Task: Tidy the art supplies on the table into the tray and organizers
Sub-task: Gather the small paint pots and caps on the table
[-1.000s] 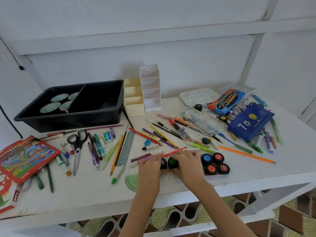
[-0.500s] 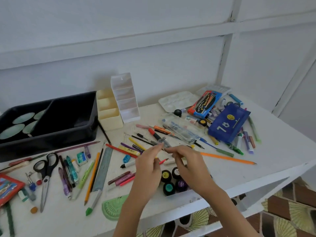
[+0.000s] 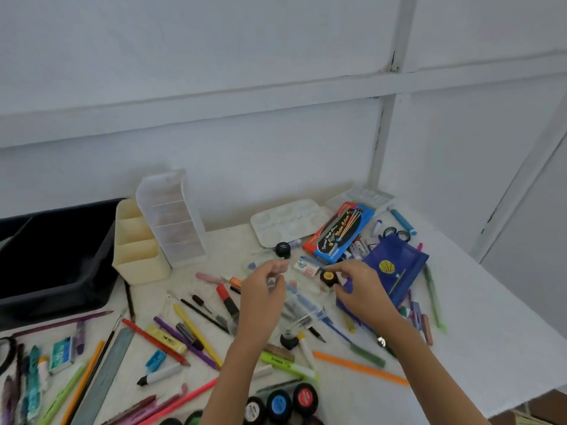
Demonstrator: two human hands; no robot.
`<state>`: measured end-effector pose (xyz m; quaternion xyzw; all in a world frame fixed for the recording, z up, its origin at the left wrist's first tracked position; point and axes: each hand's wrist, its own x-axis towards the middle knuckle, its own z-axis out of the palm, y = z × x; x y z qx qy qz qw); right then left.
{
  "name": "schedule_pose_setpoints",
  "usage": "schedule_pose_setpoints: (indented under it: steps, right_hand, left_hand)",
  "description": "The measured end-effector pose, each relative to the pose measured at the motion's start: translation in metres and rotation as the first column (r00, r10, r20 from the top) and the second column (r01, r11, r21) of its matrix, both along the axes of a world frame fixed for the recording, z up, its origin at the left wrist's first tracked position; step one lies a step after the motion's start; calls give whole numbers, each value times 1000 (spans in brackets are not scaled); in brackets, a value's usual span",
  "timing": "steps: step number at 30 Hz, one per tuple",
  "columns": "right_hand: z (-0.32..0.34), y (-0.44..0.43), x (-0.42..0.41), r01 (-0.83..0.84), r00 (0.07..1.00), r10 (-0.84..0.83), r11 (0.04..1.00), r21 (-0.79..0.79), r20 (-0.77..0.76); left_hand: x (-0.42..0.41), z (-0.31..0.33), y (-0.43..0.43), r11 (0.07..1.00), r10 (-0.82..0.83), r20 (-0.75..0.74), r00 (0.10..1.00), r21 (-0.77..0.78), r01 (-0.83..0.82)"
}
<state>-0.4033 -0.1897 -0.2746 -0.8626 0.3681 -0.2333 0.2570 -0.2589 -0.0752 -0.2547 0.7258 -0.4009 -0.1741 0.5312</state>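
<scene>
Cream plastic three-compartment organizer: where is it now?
Head view: the cream plastic organizer stands left of centre, between the black plastic tray and the clear tiered organizer.

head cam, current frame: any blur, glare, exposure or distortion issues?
Head view: motion blur smears the left hand and right hand, so their grips are unreadable. Head view lighting is soft and even, with faint shadows and no glare. The inside of the black tray is crushed to near black in the head view. Its wide-angle lens tilts and bows the wall rails.
</scene>
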Motion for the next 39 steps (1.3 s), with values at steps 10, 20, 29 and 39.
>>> schedule_pose_setpoints:
  steps: [10,20,29,39]
  right_hand:
    - [-20,-44,18,-183,944,174,983,-6,-280]
    - [-11,-57,24,-140,987,140,990,2,82]
    - [-23,-51,23,-131,975,124,991,26,182]
    - [3,17,36,-127,878,31,977,170,478]
  left_hand:
    - [19,-14,-68,983,67,188,980,158,-98]
    - [47,-31,-112,859,-80,551,831,461,-223]
    - [43,-33,-105,926,22,532,847,308,-218]
    - [29,1,-15,986,157,217,963,-81,-142]
